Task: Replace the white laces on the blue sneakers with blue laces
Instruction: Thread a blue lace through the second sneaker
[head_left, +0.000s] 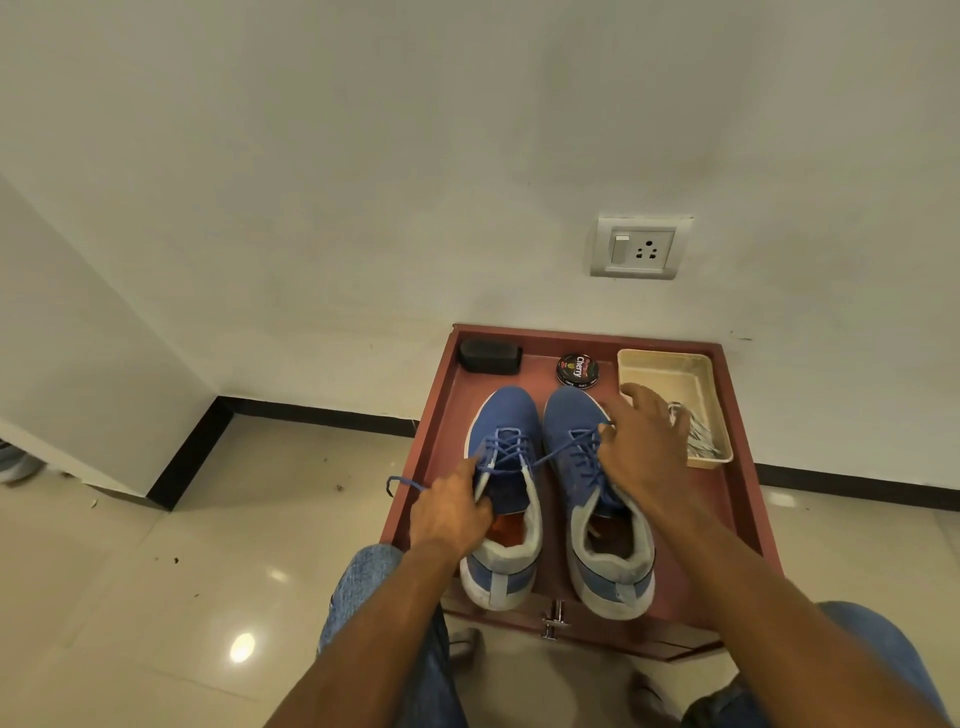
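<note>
The two blue knit sneakers with grey collars stood side by side, heels toward the person, on the reddish-brown wooden tabletop, both already threaded with blue laces. The left hand pinched one lace end beside the left shoe, seemingly to draw it taut. The right hand, fingers loosely curled, pulled the other end across the right shoe; beyond it the removed white laces lay in a cream plastic tray.

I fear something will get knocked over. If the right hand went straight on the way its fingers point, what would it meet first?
Probably the cream plastic tray: the right hand hovers at its near left edge, fingers pointing away toward it and the wall. Depth is unclear, so it may pass above.
</note>
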